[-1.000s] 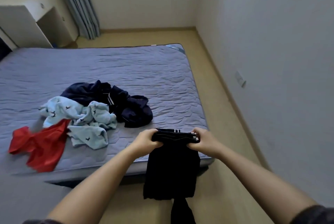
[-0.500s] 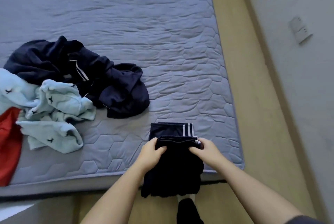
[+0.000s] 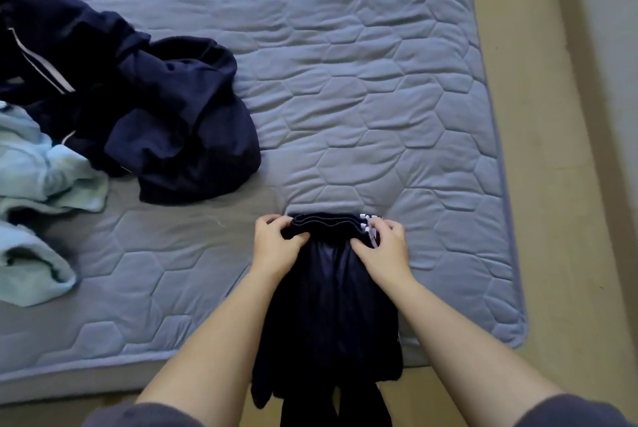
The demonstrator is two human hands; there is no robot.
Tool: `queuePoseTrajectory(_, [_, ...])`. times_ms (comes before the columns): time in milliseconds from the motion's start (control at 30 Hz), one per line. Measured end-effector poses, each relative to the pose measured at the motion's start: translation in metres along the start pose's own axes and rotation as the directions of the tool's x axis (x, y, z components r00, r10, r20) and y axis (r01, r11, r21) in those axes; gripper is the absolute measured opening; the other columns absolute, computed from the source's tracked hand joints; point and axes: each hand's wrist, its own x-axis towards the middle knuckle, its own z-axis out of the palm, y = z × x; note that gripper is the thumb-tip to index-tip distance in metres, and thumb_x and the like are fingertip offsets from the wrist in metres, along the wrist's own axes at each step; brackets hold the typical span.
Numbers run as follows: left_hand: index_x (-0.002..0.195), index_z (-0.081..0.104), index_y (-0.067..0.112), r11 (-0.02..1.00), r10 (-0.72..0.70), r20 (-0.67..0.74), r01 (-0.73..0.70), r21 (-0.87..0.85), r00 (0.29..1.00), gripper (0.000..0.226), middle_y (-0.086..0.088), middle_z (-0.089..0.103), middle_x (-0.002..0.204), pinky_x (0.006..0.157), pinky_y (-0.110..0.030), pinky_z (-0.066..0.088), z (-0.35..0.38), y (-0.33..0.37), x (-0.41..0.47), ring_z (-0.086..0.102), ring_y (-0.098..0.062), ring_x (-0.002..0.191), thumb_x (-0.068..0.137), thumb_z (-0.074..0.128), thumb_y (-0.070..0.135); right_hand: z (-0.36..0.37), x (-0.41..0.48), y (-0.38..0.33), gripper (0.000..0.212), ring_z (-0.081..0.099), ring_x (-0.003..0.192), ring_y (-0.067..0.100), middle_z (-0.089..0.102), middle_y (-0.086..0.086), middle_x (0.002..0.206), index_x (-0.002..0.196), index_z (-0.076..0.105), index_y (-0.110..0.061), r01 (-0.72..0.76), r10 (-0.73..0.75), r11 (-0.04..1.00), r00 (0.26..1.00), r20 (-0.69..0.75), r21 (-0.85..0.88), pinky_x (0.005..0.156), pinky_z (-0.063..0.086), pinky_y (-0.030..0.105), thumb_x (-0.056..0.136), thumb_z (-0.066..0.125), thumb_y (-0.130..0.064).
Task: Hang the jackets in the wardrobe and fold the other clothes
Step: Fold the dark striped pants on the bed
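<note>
A black garment with white stripes (image 3: 331,306) lies folded lengthwise on the near edge of the bed, its lower end hanging over the side. My left hand (image 3: 276,245) pinches its top left corner and my right hand (image 3: 381,247) pinches the top right corner by the stripes. A crumpled navy jacket with white piping (image 3: 148,109) lies to the left on the bed. A light blue patterned garment (image 3: 38,192) is bunched at the left edge.
The grey quilted mattress (image 3: 379,99) fills most of the view, with bare surface to the right and beyond the hands. A strip of tan floor (image 3: 559,219) runs along the right, next to a wall.
The view has tilted down and come closer to the bed. The garment, earlier held up in the air, now rests on the mattress with its top edge laid flat. The red cloth is out of frame.
</note>
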Motion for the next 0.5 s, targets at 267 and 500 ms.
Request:
queuePoseTrajectory(267, [0.103,0.066,0.011,0.958,-0.045,0.405,0.155,-0.243,0.913,0.02,-0.011,0.071,0.098,0.086,-0.035,0.053,-0.04,0.034,-0.028,0.067,-0.021,0.089,0.085,0.065,0.004,-0.041,-0.033,-0.041,0.029,0.058,0.075,0.012,0.064,-0.001,0.084,0.104,0.057,-0.011,-0.141,0.052,0.937,0.961,0.273,0.318,0.065,0.049,0.016,0.084,0.052,0.008])
queuePoseTrajectory(500, [0.098,0.065,0.012,0.978,0.198,0.436,-0.151,-0.142,0.878,0.019,-0.001,0.068,0.089,0.077,-0.022,0.05,-0.111,0.116,-0.093,0.061,-0.008,0.08,0.082,0.071,0.004,-0.13,-0.098,-0.121,0.032,0.06,0.072,0.009,0.063,0.002,0.087,0.106,0.052,-0.012,-0.027,-0.065,0.961,0.946,0.318,0.276,0.066,0.051,0.018,0.082,0.058,0.009])
